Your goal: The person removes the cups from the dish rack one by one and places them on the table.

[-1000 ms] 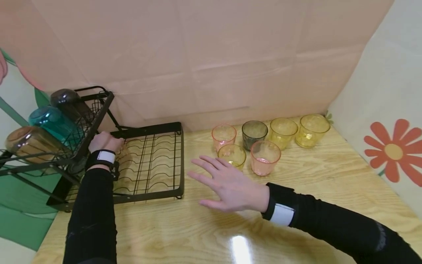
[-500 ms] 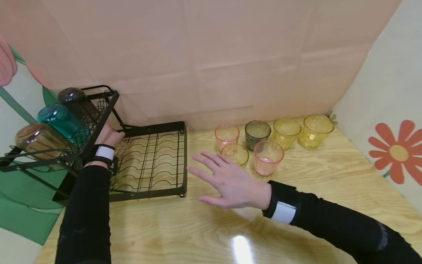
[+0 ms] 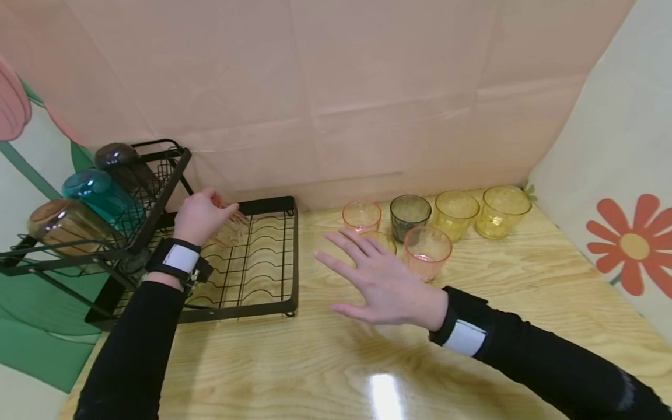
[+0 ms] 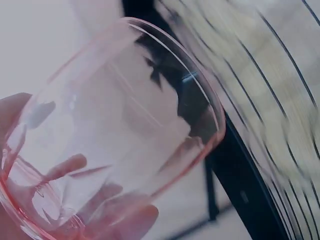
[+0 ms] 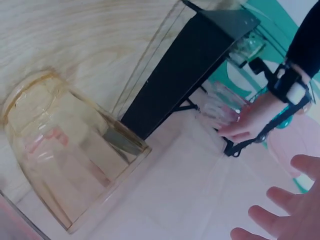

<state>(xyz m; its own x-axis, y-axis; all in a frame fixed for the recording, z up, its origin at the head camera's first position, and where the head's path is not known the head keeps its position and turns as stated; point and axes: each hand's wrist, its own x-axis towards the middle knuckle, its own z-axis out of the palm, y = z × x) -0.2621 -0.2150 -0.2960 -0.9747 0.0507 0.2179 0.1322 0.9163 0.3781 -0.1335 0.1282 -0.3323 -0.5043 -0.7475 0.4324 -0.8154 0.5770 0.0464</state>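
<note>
My left hand grips a clear pink-tinted glass by its base, over the lower tier of a black dish rack. In the left wrist view the glass lies tilted, its mouth toward the rack wires. My right hand is held with fingers spread, holding nothing, in front of a group of glasses. Closest to it are a yellow glass, partly hidden by the fingers, and a pink glass. The right wrist view shows the yellow glass large, beside the right fingers.
Behind stand another pink glass, a grey glass and two yellow glasses. On the rack's upper tier lie a brown glass, a teal glass and a dark glass. A pink backdrop closes the rear.
My left hand has come out from beneath the upper tier, moving right and up with the pink-tinted glass. My right hand has shifted slightly right, still spread.
</note>
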